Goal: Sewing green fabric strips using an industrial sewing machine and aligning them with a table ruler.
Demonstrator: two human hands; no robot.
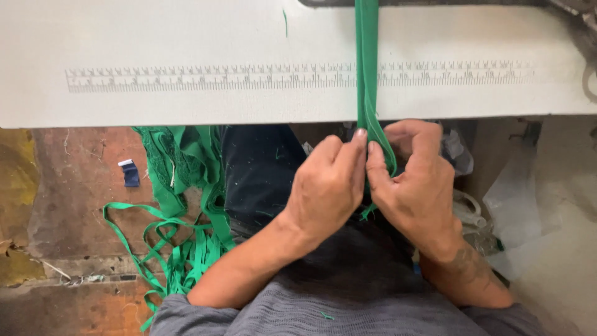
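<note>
**Both hands pinch a green strip at the table edge**

The left hand (326,186) and right hand (410,180) meet, fingers clenched on the green fabric strip (367,68). It runs toward twelve o'clock across the white table (186,37). Loose green strips (180,249) lie at eight o'clock on the floor.

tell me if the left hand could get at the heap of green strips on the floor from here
Probably yes: the left hand now pinches the green strip, and nothing visibly blocks the way down to the heap of green strips.
</note>
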